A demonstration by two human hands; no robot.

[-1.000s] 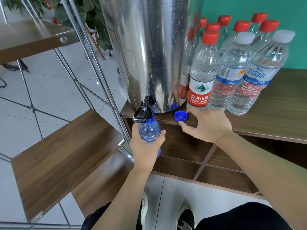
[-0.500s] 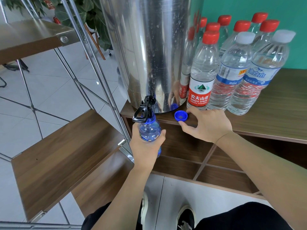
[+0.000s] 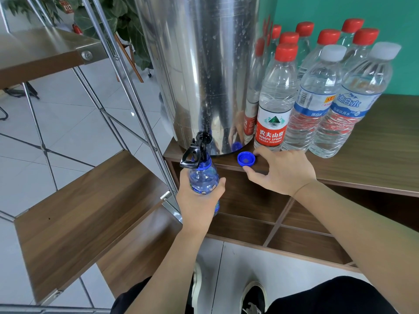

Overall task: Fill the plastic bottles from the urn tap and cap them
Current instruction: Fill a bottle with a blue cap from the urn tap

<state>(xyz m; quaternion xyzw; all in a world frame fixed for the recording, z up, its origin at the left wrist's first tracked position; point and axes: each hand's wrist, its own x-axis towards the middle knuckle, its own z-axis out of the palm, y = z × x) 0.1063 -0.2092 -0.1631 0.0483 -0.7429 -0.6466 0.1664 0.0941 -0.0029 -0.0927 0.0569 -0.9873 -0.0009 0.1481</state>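
Left hand (image 3: 199,200) grips the bottle (image 3: 204,177) under the tap (image 3: 199,146); right hand (image 3: 281,171) lies relaxed beside the cap (image 3: 246,159). Thin plastic, probably squashy: hold mid-body, lightly.

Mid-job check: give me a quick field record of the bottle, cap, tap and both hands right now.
bottle: blue bottle, uncapped, mouth up under the tap
left hand: left hand grips the bottle body
cap: blue cap, open side up on the shelf edge, beside the urn
right hand: right hand, fingers either side of the cap, not lifting it
water flow: cannot tell
finished bottles: capped bottles right of the urn
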